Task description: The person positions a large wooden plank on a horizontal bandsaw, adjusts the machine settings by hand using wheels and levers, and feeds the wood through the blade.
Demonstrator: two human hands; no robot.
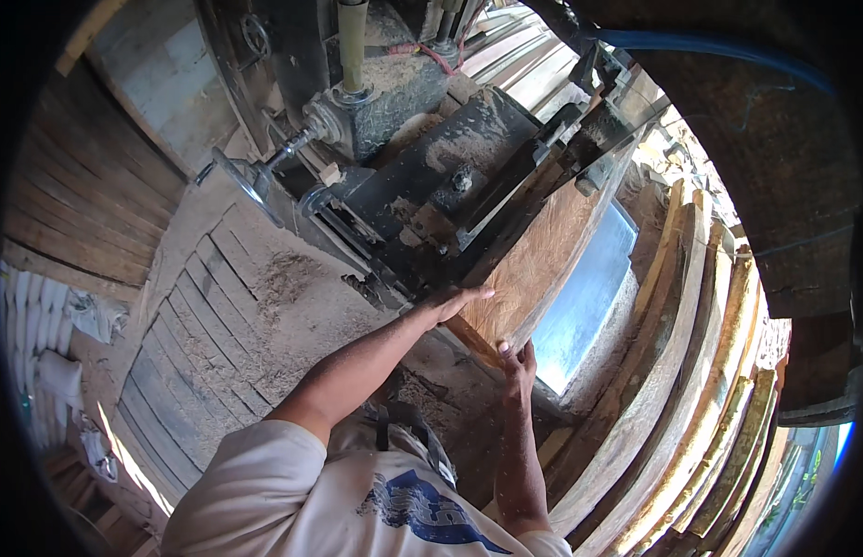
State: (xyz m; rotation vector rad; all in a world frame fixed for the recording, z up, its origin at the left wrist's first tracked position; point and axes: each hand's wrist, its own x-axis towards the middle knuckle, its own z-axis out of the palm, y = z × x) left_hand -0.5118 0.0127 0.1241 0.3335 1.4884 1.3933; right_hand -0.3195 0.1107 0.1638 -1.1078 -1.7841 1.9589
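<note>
A wide, reddish-brown wooden board (pixel 543 255) lies along the right side of a dark, sawdust-covered machine (pixel 413 186), its far part running under the machine's upper fittings. My left hand (pixel 457 304) is closed on the near left corner of the board, thumb over the top. My right hand (pixel 515 367) grips the near right corner, thumb on the top face, fingers partly hidden. Right of the board is a pale blue, shiny metal surface (pixel 585 297). A metal handwheel (pixel 255 190) on a shaft sticks out from the machine's left.
Long, rough planks and timbers (pixel 691 371) are stacked along the right. A slatted wooden floor (pixel 195 371) with sawdust lies at lower left. A plank wall (pixel 97 167) stands at left, with white sacks (pixel 37 343) below it. A dark wooden panel (pixel 756 158) overhangs at upper right.
</note>
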